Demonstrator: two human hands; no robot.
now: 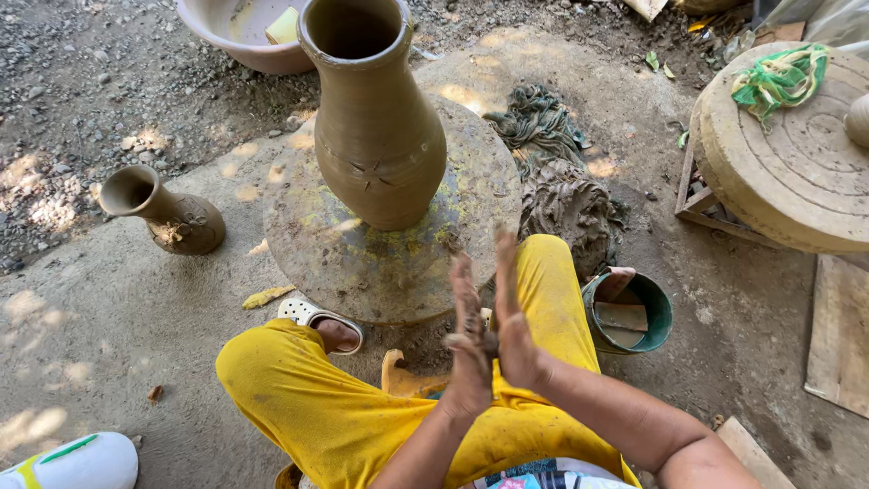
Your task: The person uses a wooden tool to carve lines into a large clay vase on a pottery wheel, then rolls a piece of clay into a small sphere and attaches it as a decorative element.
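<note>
Two clay-smeared hands press palm to palm above the yellow-trousered lap, the left hand (468, 340) and right hand (512, 317) squeezing a small dark lump of clay (487, 342) between them. Just beyond stands a tall clay vase (376, 127) on the round turntable (308, 244), a smaller vase (167, 213) well apart at left, and a green bucket (654, 312) near the right knee.

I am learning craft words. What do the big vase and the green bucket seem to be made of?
The big vase looks like unfired clay: dull brown, matte, with scratched marks on its side. The green bucket looks like plastic, smooth, with a thin rim smeared with mud, though painted metal is possible.
</note>
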